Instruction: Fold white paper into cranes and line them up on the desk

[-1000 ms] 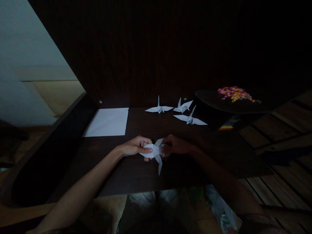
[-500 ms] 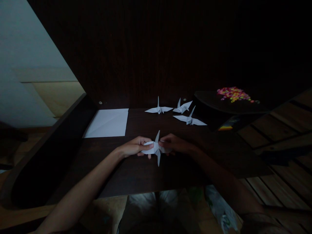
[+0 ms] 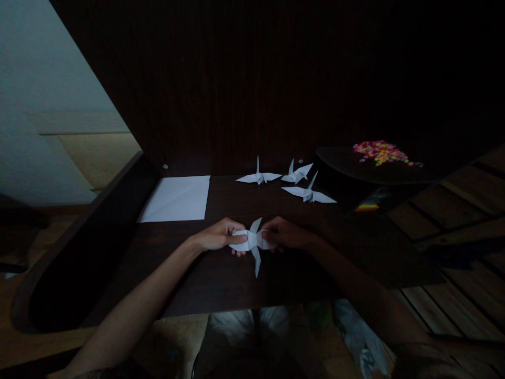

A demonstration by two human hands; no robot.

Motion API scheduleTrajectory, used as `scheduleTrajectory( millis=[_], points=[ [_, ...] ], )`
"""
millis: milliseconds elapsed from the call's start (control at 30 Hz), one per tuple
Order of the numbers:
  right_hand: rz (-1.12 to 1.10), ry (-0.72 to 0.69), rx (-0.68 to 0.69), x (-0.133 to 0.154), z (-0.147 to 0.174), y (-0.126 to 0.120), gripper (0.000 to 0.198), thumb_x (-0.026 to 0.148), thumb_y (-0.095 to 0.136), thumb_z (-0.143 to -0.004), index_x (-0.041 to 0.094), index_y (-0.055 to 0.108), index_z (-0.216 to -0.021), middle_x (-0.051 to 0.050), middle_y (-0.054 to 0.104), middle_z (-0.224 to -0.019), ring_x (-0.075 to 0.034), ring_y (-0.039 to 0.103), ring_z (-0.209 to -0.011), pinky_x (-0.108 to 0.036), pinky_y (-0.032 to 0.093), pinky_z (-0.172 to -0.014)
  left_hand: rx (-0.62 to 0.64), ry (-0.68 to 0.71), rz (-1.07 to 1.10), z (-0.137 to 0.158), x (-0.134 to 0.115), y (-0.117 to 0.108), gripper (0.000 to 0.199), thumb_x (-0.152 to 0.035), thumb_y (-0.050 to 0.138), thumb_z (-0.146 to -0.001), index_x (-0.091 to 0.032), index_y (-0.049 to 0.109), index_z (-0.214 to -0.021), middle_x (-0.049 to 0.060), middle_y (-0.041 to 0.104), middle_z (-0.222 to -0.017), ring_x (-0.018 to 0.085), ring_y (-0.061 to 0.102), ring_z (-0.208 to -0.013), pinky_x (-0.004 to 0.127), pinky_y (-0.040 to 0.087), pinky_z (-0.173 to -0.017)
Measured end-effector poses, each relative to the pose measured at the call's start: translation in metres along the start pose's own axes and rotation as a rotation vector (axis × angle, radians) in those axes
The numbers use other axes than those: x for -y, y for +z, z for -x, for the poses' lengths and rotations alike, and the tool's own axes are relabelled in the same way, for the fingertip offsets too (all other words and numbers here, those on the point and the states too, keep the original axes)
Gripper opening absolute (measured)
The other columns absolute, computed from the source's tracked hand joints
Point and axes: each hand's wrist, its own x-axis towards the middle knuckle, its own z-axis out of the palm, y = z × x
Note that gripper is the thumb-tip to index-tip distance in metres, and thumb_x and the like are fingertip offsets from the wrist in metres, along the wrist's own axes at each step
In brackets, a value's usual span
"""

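Note:
A white folded paper crane (image 3: 255, 240) is held between my two hands over the dark desk (image 3: 221, 289). My left hand (image 3: 221, 236) pinches its left wing, thumb on top and fingers underneath. On the other side, my right hand (image 3: 282, 234) grips the right wing in the same way. One narrow point of the crane sticks out away from me and another toward me, with the body spread fairly flat between them. Fingertips under the paper are partly hidden.
Three finished paper cranes (image 3: 259, 178) stand by the back panel. White paper (image 3: 175, 199) lies at the desk's left. A heap of small colourful pieces (image 3: 381, 152) sits on a raised dark shelf (image 3: 347, 167) at right. A raised side panel (image 3: 90, 237) borders the left.
The crane's middle has been spread flatter and wider between my hands. Its two narrow points have shifted, the near one reaching lower. Both hands keep hold of the wings.

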Motion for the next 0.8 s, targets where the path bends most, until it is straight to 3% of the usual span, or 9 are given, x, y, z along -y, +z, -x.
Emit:
scheduleTrajectory(
  millis=[233,500,800],
  points=[
    [-0.030,0.003,-0.017,0.0045,0.0014,-0.0005,0.058,0.068,0.057,-0.078,0.011,0.059,-0.069,0.001,0.057,-0.051,-0.006,0.046,-0.036,-0.016,0.034,-0.032,-0.031,0.001,-0.006,-0.0001,-0.0016,-0.0016,0.042,-0.049,0.071,-0.077,-0.007,0.065,-0.076,0.008,0.068,-0.067,0.011,0.062,-0.054,0.020,0.048,-0.052],
    [-0.095,0.026,-0.019,0.0038,0.0015,-0.0011,0.059,0.069,0.059,-0.075,0.010,0.060,-0.069,0.001,0.057,-0.049,-0.005,0.044,-0.035,-0.015,0.032,-0.031,-0.056,0.005,0.018,-0.0014,0.0012,-0.0015,0.043,-0.049,0.072,-0.076,-0.007,0.066,-0.073,0.007,0.067,-0.063,0.009,0.058,-0.049,0.016,0.039,-0.043],
    [-0.132,0.055,-0.005,0.0053,0.0013,-0.0016,0.060,0.070,0.063,-0.070,0.011,0.059,-0.068,0.000,0.059,-0.051,-0.008,0.052,-0.040,-0.017,0.041,-0.038,-0.057,-0.020,0.066,-0.0022,0.0052,-0.0028,0.044,-0.050,0.076,-0.072,-0.007,0.067,-0.073,0.008,0.070,-0.066,0.012,0.064,-0.055,0.020,0.049,-0.054]
  ],
)
